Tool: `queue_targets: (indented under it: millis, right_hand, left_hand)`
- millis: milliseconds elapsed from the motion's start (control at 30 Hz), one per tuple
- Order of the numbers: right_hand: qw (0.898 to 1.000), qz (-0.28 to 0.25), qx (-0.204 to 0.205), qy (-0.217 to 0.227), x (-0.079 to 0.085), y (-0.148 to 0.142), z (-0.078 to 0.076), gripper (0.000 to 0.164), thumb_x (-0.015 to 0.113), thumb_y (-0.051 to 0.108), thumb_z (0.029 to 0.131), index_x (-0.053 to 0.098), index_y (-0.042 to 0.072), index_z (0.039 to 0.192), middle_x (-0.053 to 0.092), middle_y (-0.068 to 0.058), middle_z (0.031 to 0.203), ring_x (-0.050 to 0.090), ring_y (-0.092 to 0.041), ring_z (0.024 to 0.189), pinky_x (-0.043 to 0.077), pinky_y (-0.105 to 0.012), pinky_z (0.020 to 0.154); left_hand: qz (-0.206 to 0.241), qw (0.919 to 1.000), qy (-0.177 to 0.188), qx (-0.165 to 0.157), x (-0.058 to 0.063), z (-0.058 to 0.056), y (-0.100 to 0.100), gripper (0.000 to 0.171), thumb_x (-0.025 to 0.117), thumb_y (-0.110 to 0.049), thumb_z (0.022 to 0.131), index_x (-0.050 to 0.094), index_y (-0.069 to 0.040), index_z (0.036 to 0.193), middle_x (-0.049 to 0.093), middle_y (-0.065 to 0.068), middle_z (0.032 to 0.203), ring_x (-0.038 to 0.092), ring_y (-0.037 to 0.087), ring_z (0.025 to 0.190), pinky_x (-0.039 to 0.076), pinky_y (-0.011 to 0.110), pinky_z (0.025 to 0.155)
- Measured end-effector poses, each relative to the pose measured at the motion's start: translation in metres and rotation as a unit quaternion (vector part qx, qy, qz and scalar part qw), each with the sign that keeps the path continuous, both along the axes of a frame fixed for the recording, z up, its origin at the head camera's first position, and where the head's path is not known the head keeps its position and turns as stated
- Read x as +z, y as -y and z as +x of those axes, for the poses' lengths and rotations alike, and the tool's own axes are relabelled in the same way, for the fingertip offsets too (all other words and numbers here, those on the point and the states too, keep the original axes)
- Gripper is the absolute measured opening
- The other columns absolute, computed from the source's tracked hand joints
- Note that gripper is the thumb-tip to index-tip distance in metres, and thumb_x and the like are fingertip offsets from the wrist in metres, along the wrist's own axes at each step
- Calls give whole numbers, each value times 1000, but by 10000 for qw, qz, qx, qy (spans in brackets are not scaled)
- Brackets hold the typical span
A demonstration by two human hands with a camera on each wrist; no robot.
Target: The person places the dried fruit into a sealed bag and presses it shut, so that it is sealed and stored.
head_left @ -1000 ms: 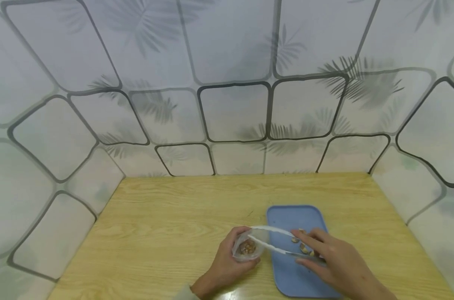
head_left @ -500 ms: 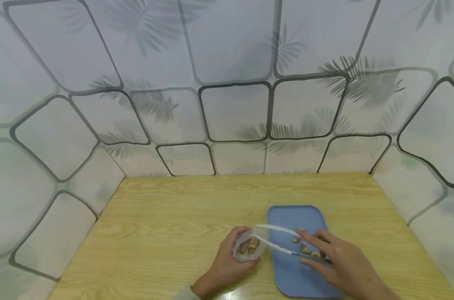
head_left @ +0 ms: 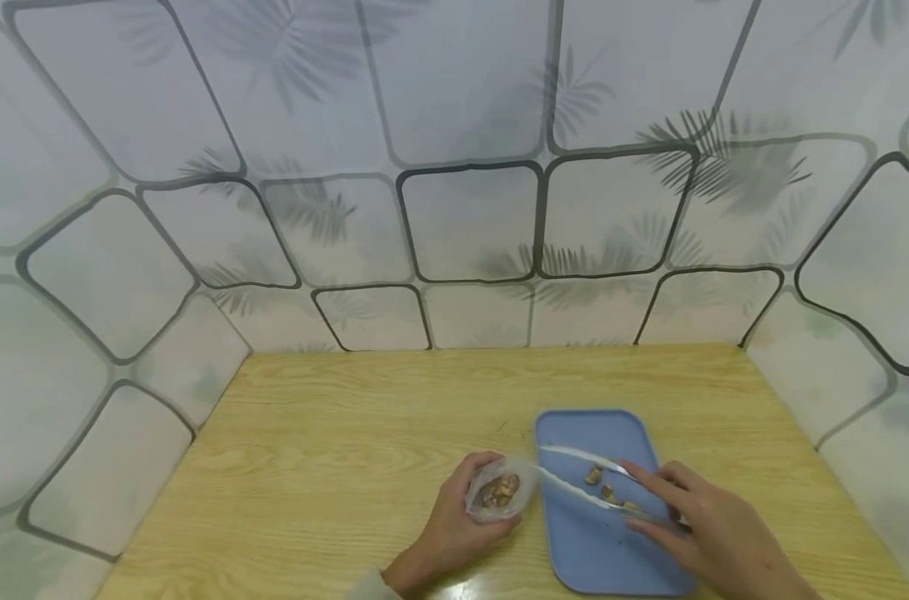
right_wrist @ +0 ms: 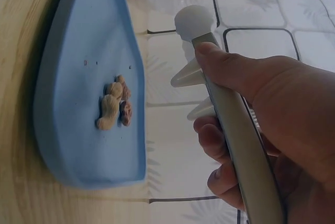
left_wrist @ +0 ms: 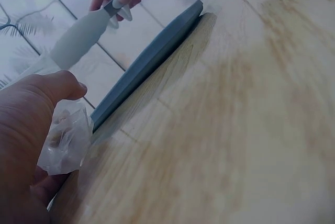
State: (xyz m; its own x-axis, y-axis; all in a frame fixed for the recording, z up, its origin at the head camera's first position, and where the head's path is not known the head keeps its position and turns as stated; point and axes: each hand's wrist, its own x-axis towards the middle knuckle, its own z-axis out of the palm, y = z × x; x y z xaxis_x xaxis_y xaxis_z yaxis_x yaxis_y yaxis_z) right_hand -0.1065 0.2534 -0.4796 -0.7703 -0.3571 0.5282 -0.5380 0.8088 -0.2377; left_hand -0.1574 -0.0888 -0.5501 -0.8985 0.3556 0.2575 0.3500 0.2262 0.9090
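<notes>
My left hand (head_left: 457, 521) grips a small clear plastic bag (left_wrist: 70, 140) with its mouth facing up. Brown nut-like pieces (head_left: 499, 492) lie inside it. In my right hand (head_left: 716, 525) is a pair of tongs (right_wrist: 238, 145) with metal arms and white tips. The tips stand apart with nothing between them, above the left part of the blue tray (head_left: 607, 558) in the head view. Several peanuts (right_wrist: 109, 111) in their shells lie on the tray below the tongs, beside a dark reddish wrinkled piece (right_wrist: 125, 113).
The tray lies on a wood-grain table (head_left: 364, 433), to the right of the bag. Small dark crumbs (right_wrist: 85, 63) dot the tray. Patterned white walls (head_left: 469, 225) stand behind the table and along both sides.
My right hand has drawn the tongs rightward, from over the bag's mouth to over the tray. The left hand and the bag have stayed in place.
</notes>
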Motion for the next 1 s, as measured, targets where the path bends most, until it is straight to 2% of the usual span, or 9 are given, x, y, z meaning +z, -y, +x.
queue_targets:
  millis: [300, 433, 600, 833, 1000]
  right_hand:
    - [9967, 257, -391, 662, -6, -11, 6, 64, 99, 30, 72, 80, 13, 132, 61, 14, 94, 34, 14, 68, 35, -17, 55]
    - [9945, 455, -528, 783, -9, -16, 7, 66, 99, 32, 73, 79, 13, 132, 62, 14, 96, 36, 13, 69, 36, -19, 56]
    - [9932, 433, -670, 853, -13, -19, 7, 66, 100, 32, 72, 80, 12, 131, 62, 14, 95, 37, 13, 69, 38, -19, 56]
    - [9814, 658, -997, 1500, -11, -20, 6, 66, 96, 39, 79, 77, 13, 137, 64, 11, 95, 38, 10, 69, 39, -21, 58]
    - [9783, 685, -1078, 1632, -10, -20, 4, 67, 96, 39, 80, 77, 14, 138, 62, 11, 94, 37, 9, 69, 38, -21, 58]
  left_hand:
    - [-29, 9998, -181, 37, 0, -1, 1, 74, 94, -12, 81, 58, -20, 146, 70, 2, 136, 66, 12, 119, 53, 29, 106]
    - [2, 9999, -158, 24, 0, -1, 1, 74, 94, -12, 81, 58, -19, 145, 70, 3, 136, 66, 11, 119, 53, 29, 106]
    - [0, 9998, -178, -2, 0, -1, 1, 75, 93, -12, 81, 57, -19, 146, 70, 3, 137, 65, 12, 119, 52, 29, 106]
    - [-2, 9999, -155, -18, 0, -2, 1, 75, 94, -12, 82, 57, -20, 147, 69, 3, 138, 65, 12, 121, 52, 29, 108]
    - [-46, 9996, -296, -5, -2, -3, 1, 74, 93, -12, 83, 57, -20, 146, 70, 4, 137, 65, 12, 121, 53, 30, 107]
